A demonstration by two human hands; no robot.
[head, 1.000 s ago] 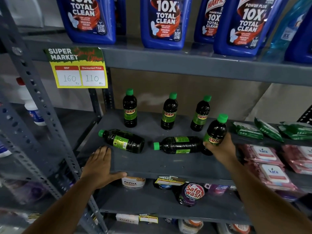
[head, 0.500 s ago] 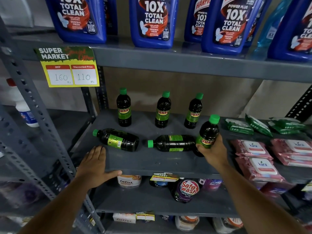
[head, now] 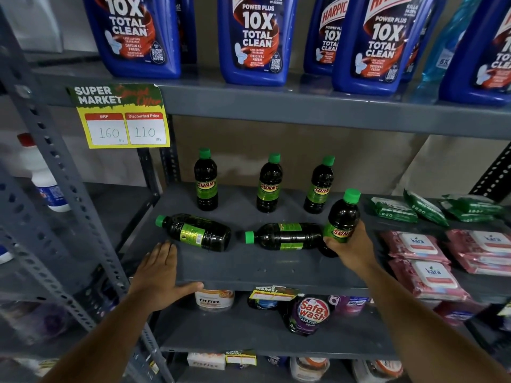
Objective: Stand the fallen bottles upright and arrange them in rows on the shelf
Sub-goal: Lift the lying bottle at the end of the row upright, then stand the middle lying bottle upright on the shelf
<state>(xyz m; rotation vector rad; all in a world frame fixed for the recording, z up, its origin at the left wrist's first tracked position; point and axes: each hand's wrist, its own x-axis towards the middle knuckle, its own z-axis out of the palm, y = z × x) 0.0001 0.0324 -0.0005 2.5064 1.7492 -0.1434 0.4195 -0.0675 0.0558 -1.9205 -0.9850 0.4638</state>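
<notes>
Three dark green-capped Sunny bottles stand upright in a back row on the grey shelf (head: 249,269): left (head: 206,183), middle (head: 269,187), right (head: 318,189). Two more lie on their sides in front, caps pointing left: one at the left (head: 197,232), one in the middle (head: 284,236). My right hand (head: 351,244) grips a sixth bottle (head: 341,219) near its base, almost upright, just right of the middle fallen bottle. My left hand (head: 160,275) rests flat on the shelf's front left edge, fingers spread, holding nothing.
Green packets (head: 423,208) and pink Kara wipe packs (head: 420,250) fill the shelf's right part. Large blue cleaner bottles (head: 254,40) stand on the shelf above, with a yellow price tag (head: 121,117) on its edge. A perforated post (head: 58,172) runs at the left. Pouches sit below.
My right hand has tipped its bottle a little more upright. The left hand stays on the shelf edge, and the view has shifted slightly.
</notes>
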